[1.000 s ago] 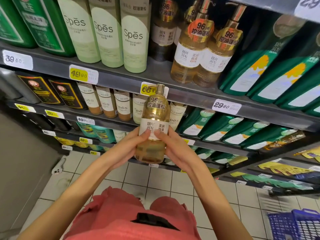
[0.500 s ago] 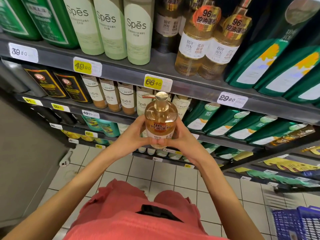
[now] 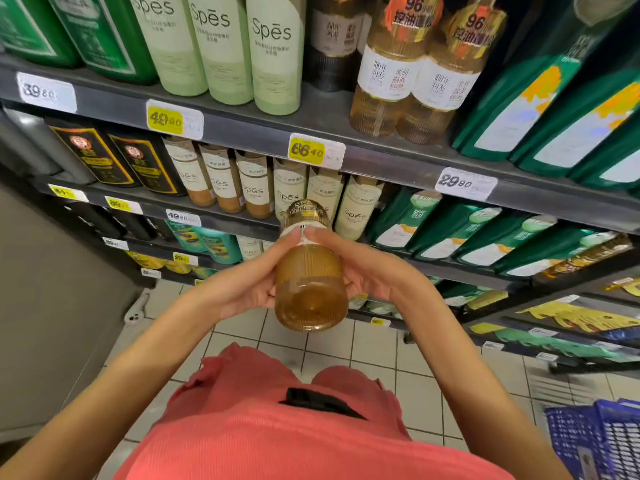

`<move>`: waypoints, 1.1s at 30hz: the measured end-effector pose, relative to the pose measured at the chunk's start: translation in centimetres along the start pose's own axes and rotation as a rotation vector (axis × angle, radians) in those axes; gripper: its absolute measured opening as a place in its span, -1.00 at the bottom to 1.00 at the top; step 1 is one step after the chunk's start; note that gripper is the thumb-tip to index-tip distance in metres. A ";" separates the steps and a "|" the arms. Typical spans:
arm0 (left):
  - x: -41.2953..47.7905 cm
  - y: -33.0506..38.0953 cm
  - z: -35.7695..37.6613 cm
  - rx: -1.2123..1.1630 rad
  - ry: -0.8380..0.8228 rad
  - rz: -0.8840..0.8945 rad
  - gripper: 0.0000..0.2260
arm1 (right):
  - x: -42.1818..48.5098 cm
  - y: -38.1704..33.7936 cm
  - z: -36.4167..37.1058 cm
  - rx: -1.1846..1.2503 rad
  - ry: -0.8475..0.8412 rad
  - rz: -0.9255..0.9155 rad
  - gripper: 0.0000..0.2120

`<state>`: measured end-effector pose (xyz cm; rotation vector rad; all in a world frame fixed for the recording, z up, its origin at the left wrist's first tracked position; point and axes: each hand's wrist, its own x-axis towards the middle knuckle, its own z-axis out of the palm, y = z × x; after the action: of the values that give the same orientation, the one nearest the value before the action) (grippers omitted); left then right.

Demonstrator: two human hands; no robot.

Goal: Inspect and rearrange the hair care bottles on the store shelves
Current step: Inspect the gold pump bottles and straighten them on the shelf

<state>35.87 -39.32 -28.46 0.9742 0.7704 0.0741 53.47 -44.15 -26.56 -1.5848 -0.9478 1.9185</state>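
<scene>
1. Fingers [image 3: 294, 237] of left hand [image 3: 242, 289] and fingers [image 3: 322, 235] of right hand [image 3: 374, 271] wrapped around opposite sides of a round, ribbed, clear plastic bottle of amber liquid [image 3: 310, 285], grasping it between them.
2. Held in mid-air in front of the grey store shelves [image 3: 398, 164], tilted with its base toward the camera and its gold top end pointing away at the shelves; pump not visible.
3. Filled nearly full with golden-brown liquid; white label band just under the fingertips.
4. Fingertips almost meeting across the label band, palms cupping the lower body from left and right.
5. On the upper shelf, two matching amber bottles with white labels [image 3: 412, 81], standing side by side to the right of three pale green Spes bottles [image 3: 221, 50].
6. Dark green bottles [image 3: 554, 116] leaning at far right.
7. Blue plastic shopping basket [image 3: 599, 441] at lower right on the white tiled floor [image 3: 374, 351].
</scene>
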 end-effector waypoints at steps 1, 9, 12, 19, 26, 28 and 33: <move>-0.1 0.2 0.0 0.002 0.010 -0.043 -0.39 | 0.1 -0.1 0.1 0.016 -0.008 0.020 -0.46; -0.7 0.4 1.0 0.133 0.211 0.083 -0.42 | -0.7 0.3 0.9 0.065 -0.002 -0.047 -0.50; -0.5 0.6 0.8 0.348 0.368 0.256 -0.46 | -0.7 2.2 2.0 0.127 0.075 -0.251 -0.41; 0.5 5.4 -0.4 0.371 0.265 0.494 -0.65 | -0.6 -1.6 1.3 0.042 0.483 -0.542 -0.45; 2.4 11.5 0.1 0.516 0.472 0.715 -0.72 | 1.2 -7.5 -0.3 0.034 0.719 -0.722 -0.43; 2.7 12.9 0.3 0.589 0.509 0.748 -0.71 | 1.6 -8.4 -0.7 0.001 0.762 -0.755 -0.45; 3.4 14.3 0.6 0.634 0.554 0.820 -0.70 | 2.0 -9.9 -1.7 -0.129 0.860 -0.815 -0.44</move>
<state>42.62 -30.11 -19.22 1.8779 0.8637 0.8835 54.05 -35.91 -20.44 -1.5114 -1.0670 0.5474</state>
